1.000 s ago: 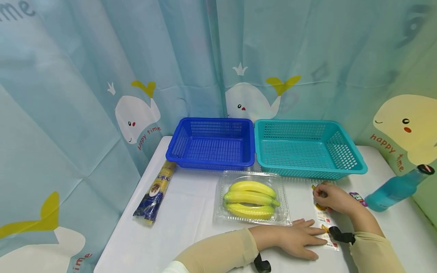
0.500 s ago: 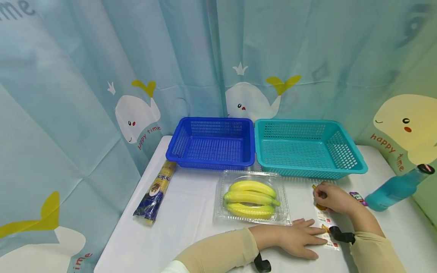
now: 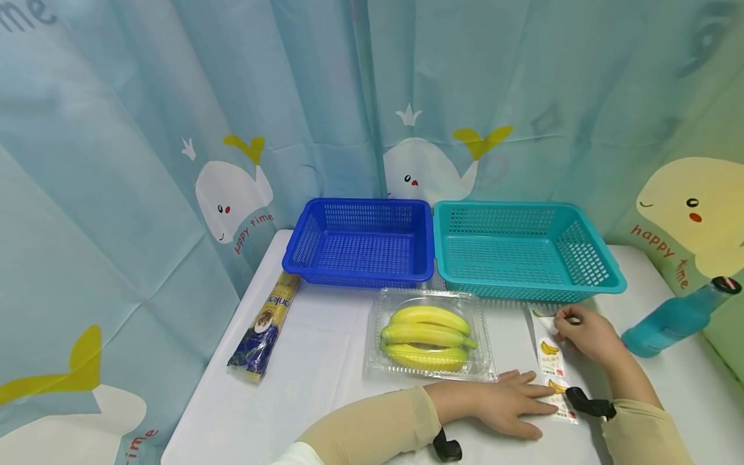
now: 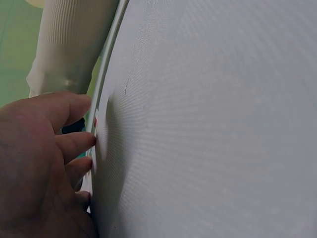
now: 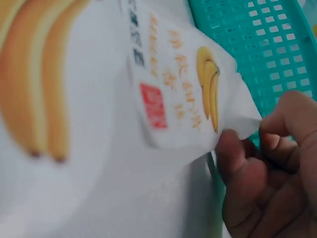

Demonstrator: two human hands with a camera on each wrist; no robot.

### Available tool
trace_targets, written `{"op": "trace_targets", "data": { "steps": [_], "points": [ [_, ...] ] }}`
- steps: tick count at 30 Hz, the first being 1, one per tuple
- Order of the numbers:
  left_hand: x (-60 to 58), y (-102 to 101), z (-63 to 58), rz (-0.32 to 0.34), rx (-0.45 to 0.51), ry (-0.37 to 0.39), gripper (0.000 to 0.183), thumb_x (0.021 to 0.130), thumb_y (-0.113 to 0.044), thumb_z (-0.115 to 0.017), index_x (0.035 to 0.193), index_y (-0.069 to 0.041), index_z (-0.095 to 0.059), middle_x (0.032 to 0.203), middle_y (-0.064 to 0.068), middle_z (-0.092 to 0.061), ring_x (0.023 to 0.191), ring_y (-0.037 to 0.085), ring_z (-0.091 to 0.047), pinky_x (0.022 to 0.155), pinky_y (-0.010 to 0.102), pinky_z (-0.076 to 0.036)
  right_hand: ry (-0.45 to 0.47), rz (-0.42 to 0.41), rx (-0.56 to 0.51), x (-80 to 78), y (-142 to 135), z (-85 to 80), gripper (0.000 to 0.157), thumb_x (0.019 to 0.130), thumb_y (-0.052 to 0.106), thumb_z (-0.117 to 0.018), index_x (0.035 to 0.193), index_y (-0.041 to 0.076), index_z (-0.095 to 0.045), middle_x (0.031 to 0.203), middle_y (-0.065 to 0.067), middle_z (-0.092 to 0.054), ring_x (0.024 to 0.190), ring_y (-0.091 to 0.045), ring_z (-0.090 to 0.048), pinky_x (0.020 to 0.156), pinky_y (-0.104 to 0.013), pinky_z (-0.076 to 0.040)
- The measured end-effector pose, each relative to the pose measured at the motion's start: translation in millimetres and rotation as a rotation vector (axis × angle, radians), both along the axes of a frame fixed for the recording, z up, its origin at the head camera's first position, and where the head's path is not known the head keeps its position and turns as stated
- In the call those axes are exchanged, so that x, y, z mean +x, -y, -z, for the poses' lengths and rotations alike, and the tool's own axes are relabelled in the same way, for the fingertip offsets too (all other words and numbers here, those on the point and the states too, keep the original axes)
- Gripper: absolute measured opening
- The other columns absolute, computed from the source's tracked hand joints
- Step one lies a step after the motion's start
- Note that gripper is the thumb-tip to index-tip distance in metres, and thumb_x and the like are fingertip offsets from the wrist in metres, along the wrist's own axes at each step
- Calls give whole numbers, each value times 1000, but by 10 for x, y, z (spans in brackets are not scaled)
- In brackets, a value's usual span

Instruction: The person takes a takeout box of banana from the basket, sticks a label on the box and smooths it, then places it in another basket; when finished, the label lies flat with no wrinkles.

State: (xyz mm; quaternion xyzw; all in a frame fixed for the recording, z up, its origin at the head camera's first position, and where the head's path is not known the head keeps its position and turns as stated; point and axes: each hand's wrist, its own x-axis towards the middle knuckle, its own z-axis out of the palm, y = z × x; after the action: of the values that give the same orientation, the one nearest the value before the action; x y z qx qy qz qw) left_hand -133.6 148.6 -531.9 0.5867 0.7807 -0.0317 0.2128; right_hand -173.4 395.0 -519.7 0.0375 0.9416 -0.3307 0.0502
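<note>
Plastic box (image 3: pixel 427 299) of yellow bananas (image 3: pixel 430 334) near the label strip (image 3: pixel 550 359).

- The left forearm (image 3: pixel 372 429), in a beige sleeve, reaches across from the bottom edge toward the right arm.
- The left hand (image 3: pixel 511 405) lies palm down, fingers fanned apart, thumb on the side nearest the body.
- The right forearm (image 3: pixel 645 433), also beige-sleeved, angles forward from the lower right, wrist bare above the cuff.
- The right hand (image 3: pixel 587 332) is farther forward than the left, its fingers bent and gathered in a pinch.
</note>
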Motion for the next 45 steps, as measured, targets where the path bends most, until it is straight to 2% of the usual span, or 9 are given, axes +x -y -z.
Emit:
{"op": "trace_targets", "data": {
  "steps": [9, 13, 19, 22, 26, 30, 34, 41, 45],
  "points": [
    [7, -4, -39, 2, -2, -10, 59, 102, -56, -36, 156, -43, -16, 164, -21, 4, 152, 11, 10, 124, 25, 0, 89, 97, -267, -31, -7, -46, 37, 105, 26, -38, 115, -10, -45, 94, -18, -73, 76, -16, -73, 66, -34, -61],
    [8, -8, -44, 4, -2, -34, 59, 102, -56, -36, 156, -43, -16, 164, -21, 3, 153, 11, 9, 124, 25, -1, 130, 63, -363, -30, -3, -74, 43, 107, 30, -39, 120, -11, -42, 104, -18, -69, 83, -13, -73, 73, -33, -61],
    [15, -2, -69, 7, -6, -58, 59, 102, -57, -37, 156, -43, -17, 164, -21, 2, 153, 12, 7, 124, 26, -3, 127, -90, -218, -40, 14, -51, 55, 101, 25, -58, 140, -9, -41, 125, -26, -57, 92, -8, -65, 73, -23, -56],
    [9, 5, -79, 8, -9, -44, 59, 102, -57, -36, 156, -43, -16, 164, -21, 2, 153, 12, 8, 124, 26, -2, 84, -124, -78, -58, 46, -30, 52, 97, 25, -64, 138, -5, -50, 119, -23, -62, 91, -15, -59, 69, -25, -53],
    [-1, 12, -76, 7, -8, -16, 59, 102, -55, -37, 156, -43, -16, 164, -20, 3, 153, 12, 8, 124, 26, -1, 19, -111, 51, -92, 99, -14, 37, 96, 24, -65, 123, -1, -64, 105, -18, -66, 85, -22, -54, 66, -30, -47],
    [0, 6, -58, 6, -8, -8, 59, 102, -55, -36, 156, -43, -15, 164, -20, 2, 152, 11, 9, 124, 26, -1, 2, -41, 89, -112, 129, -18, 31, 97, 26, -62, 110, -2, -65, 93, -15, -65, 80, -22, -54, 64, -30, -43],
    [12, -7, -39, 4, -8, -24, 59, 102, -56, -36, 156, -44, -16, 164, -20, 1, 153, 11, 9, 124, 25, -1, 54, 35, -39, -104, 132, -37, 40, 102, 32, -52, 115, -6, -54, 88, -11, -64, 75, -18, -58, 60, -30, -48],
    [15, -14, -17, 6, -10, -46, 59, 102, -57, -36, 155, -44, -15, 164, -21, 2, 153, 11, 9, 123, 25, 0, 118, 79, -625, -78, 74, -99, 35, 107, 26, -43, 121, -4, -35, 91, 6, -72, 84, -10, -74, 76, -28, -61],
    [8, -13, -11, 7, -11, -47, 59, 102, -57, -36, 155, -44, -16, 164, -21, 2, 153, 11, 9, 123, 25, 0, 94, 50, -735, -84, 59, -94, 25, 107, 20, -42, 115, -2, -35, 92, 9, -73, 88, -9, -74, 77, -29, -61]
  ]
}}
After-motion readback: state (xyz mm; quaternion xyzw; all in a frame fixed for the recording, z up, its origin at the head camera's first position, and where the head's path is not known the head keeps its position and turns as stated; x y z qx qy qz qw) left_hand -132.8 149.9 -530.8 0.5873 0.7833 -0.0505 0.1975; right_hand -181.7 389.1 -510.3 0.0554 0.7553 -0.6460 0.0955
